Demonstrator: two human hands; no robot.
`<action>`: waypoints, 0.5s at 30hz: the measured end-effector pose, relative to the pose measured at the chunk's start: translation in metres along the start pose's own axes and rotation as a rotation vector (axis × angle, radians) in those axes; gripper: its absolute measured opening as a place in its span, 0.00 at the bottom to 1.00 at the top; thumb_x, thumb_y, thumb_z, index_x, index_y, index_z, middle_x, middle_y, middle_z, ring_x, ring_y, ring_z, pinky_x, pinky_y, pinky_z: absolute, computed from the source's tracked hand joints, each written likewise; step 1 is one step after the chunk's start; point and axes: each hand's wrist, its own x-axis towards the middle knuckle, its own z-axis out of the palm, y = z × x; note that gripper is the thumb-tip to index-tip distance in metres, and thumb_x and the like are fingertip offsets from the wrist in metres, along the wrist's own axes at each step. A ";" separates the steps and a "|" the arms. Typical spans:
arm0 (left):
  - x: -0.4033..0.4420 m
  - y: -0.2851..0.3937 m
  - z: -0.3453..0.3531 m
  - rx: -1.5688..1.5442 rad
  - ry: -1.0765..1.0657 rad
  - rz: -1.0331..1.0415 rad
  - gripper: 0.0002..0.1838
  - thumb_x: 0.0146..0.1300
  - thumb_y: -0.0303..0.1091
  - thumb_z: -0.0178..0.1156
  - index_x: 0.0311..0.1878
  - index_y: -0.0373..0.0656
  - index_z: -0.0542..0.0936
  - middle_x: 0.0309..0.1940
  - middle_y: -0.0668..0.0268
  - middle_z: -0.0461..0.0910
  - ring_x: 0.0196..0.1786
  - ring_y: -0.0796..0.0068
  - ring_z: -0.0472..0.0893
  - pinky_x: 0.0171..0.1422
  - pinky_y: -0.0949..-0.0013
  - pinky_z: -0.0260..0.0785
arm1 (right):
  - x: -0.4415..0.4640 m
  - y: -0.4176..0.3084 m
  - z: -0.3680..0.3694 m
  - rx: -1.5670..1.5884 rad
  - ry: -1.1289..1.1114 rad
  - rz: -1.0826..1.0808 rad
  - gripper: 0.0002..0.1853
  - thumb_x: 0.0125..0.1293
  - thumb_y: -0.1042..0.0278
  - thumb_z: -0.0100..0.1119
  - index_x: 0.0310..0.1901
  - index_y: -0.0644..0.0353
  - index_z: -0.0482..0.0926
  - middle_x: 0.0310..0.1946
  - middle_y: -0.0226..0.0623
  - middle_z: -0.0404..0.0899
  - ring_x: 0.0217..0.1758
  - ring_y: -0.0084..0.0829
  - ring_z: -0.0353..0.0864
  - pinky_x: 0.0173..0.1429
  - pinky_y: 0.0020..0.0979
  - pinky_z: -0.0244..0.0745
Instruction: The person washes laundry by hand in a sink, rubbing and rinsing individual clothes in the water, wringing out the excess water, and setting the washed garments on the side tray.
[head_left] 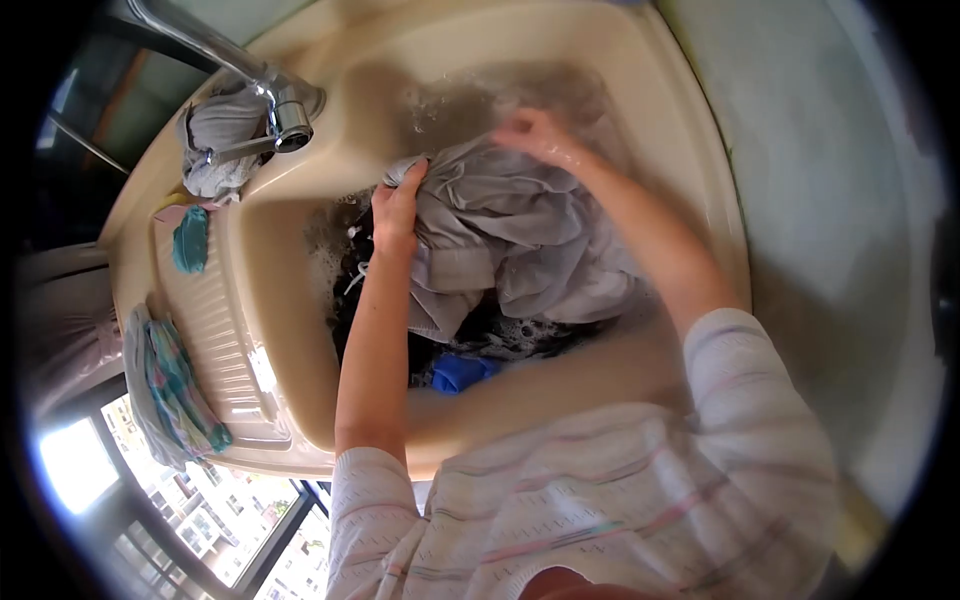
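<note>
A wet grey garment (pixel 530 230) lies bunched in the soapy water of a beige sink (pixel 290 330). My left hand (pixel 395 208) is closed around a gathered edge of it, thumb on top. Further right, at the garment's far edge, my right hand (pixel 540 135) has its fingers curled in on the cloth; they are slightly blurred. Dark cloth (pixel 510 335) floats under and in front of the garment, with suds on it. Close to the sink's near wall is a blue cloth (pixel 462 373). A thin white cord (pixel 356 277) shows left of my left wrist.
A chrome faucet (pixel 290 120) stands at the back left, beside a grey cloth heap (pixel 225 140). On the ribbed drainboard (pixel 225 340) lies a teal cloth (pixel 190 242). A patterned cloth (pixel 175 385) hangs over its left edge. A pale wall (pixel 800 150) borders the right.
</note>
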 end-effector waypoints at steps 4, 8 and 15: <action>0.019 -0.058 0.000 0.562 -0.019 0.250 0.25 0.51 0.43 0.66 0.48 0.38 0.75 0.42 0.62 0.78 0.46 0.74 0.75 0.53 0.72 0.65 | -0.049 -0.032 0.042 -0.578 0.338 -0.014 0.25 0.52 0.48 0.60 0.47 0.56 0.74 0.48 0.44 0.71 0.53 0.47 0.70 0.50 0.41 0.69; 0.023 -0.055 -0.002 0.542 -0.278 -0.091 0.28 0.55 0.51 0.58 0.51 0.37 0.74 0.47 0.59 0.77 0.50 0.60 0.75 0.57 0.64 0.64 | -0.038 0.056 0.069 -0.504 -0.079 -0.196 0.16 0.51 0.63 0.56 0.43 0.57 0.75 0.44 0.49 0.72 0.48 0.46 0.71 0.49 0.41 0.70; 0.030 -0.061 0.006 -0.578 -0.318 -0.175 0.27 0.63 0.51 0.49 0.57 0.41 0.67 0.51 0.61 0.72 0.53 0.66 0.72 0.59 0.64 0.63 | -0.085 -0.107 0.053 0.011 0.054 -0.287 0.14 0.46 0.58 0.59 0.33 0.56 0.74 0.32 0.43 0.74 0.37 0.45 0.76 0.40 0.43 0.72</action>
